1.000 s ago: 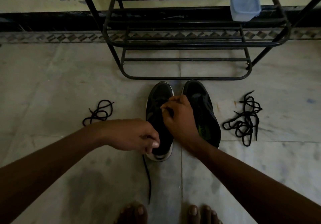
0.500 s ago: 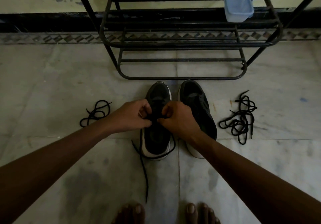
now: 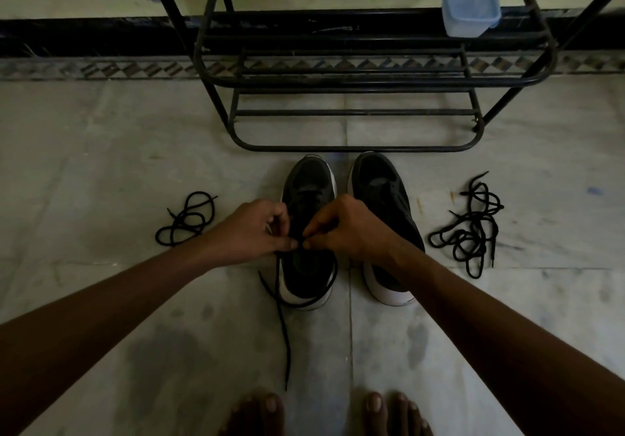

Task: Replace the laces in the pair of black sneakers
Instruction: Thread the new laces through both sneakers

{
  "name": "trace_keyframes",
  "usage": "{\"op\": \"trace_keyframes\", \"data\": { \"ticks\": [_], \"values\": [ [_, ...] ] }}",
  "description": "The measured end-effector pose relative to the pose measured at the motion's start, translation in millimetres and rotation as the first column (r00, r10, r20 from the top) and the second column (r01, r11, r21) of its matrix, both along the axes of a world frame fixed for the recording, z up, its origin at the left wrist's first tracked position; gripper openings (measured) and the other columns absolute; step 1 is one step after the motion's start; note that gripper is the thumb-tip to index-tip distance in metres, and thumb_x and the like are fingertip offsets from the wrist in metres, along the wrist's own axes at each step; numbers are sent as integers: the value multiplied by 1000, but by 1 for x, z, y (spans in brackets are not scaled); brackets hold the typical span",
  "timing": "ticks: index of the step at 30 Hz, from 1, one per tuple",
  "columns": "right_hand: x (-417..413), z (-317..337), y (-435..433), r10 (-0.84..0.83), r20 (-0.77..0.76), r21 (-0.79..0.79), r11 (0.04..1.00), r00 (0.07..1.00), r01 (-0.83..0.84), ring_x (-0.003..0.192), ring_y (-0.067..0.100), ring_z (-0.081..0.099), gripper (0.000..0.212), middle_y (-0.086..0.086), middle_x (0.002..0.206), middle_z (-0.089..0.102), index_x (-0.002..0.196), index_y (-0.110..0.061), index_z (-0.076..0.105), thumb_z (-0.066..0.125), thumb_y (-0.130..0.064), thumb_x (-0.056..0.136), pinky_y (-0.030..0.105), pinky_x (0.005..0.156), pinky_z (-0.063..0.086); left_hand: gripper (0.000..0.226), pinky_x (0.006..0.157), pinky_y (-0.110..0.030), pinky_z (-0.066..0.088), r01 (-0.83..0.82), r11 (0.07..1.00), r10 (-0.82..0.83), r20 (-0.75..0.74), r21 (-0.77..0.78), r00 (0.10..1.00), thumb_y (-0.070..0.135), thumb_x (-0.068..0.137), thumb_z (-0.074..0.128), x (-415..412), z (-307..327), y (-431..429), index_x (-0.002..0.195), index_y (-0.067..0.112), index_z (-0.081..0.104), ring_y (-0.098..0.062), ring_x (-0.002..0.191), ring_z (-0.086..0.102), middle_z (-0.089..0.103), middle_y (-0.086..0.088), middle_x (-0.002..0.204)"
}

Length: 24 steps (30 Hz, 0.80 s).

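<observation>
On the floor before the black rack (image 3: 341, 147), where does the pair stand?

Side by side, toes toward the rack: the left sneaker (image 3: 309, 182) just beside the right sneaker (image 3: 382, 188).

And the hands?

Both are over the left sneaker. The left hand (image 3: 250, 229) and right hand (image 3: 348, 229) have their fingers (image 3: 287, 243) curled, each pinching the black lace (image 3: 282, 327), fingertips almost meeting. One lace end trails toward the person's bare toes (image 3: 260, 408).

Anything else?

A small lace bundle (image 3: 189, 219) lies well to the left and a bigger tangle (image 3: 470, 232) to the right. A plastic box (image 3: 470, 4) sits on the rack.
</observation>
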State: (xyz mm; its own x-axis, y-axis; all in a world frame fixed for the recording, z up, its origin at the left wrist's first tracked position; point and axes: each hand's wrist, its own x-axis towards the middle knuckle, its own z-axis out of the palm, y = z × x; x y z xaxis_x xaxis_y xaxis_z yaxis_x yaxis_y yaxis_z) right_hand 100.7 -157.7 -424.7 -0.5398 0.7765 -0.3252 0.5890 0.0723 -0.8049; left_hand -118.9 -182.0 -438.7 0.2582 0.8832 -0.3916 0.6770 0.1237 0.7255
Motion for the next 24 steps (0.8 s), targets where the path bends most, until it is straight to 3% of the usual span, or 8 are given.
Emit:
{"op": "trace_keyframes", "data": {
  "ticks": [6, 9, 12, 17, 21, 24],
  "values": [
    [-2, -2, -1, 81, 91, 101, 991, 993, -90, 81, 7, 69, 13, -2, 93, 76, 98, -14, 79, 76, -16, 86, 19, 76, 57, 18, 59, -22, 55, 19, 999, -16, 62, -41, 998, 25, 83, 85, -5, 13, 4, 75, 28, 68, -4, 61, 67, 69, 8, 69],
    [-2, -2, -2, 100, 92, 97, 989, 991, -109, 70, 3, 64, 6, -4, 84, 72, 90, -13, 78, 75, -14, 85, 17, 70, 55, 17, 61, -28, 60, -107, 994, 110, 112, -28, 988, 23, 87, 81, -11, 23, 9, 76, 28, 69, -12, 68, 73, 72, 4, 73],
    [-2, -2, -1, 139, 131, 112, 982, 982, -154, 66, 2, 61, 2, -7, 78, 68, 85, -13, 77, 75, -13, 84, 17, 69, 53, 12, 62, -33, 62, -252, 967, 256, 222, -49, 941, 17, 91, 76, -15, 33, 16, 86, 12, 67, -29, 72, 77, 73, -3, 75],
    [-9, -5, -3, 245, 263, 134, 948, 933, -287, 76, 16, 67, 7, 4, 86, 71, 89, -11, 76, 71, -14, 85, 35, 75, 60, 11, 61, -30, 60, -284, 954, 301, 342, -99, 890, 14, 94, 72, -13, 51, 22, 92, 4, 67, -32, 75, 77, 74, -15, 79],
    [-3, 0, 1, 233, 181, 149, 954, 955, -261, 72, 4, 62, 8, -3, 87, 72, 93, -14, 77, 74, -18, 87, 11, 67, 48, 8, 62, -28, 60, -284, 954, 300, 392, -100, 870, 11, 90, 75, -4, 63, 21, 94, 4, 72, -31, 76, 77, 75, -16, 82],
    [5, 4, 6, 63, 47, 229, 971, 997, -72, 63, -1, 60, 8, -7, 73, 66, 87, -15, 74, 77, -21, 84, 10, 59, 47, 4, 65, -28, 61, -283, 955, 293, 442, -89, 848, 10, 91, 74, 3, 75, 21, 93, 6, 75, -33, 80, 77, 76, -18, 84]
  ]
}}
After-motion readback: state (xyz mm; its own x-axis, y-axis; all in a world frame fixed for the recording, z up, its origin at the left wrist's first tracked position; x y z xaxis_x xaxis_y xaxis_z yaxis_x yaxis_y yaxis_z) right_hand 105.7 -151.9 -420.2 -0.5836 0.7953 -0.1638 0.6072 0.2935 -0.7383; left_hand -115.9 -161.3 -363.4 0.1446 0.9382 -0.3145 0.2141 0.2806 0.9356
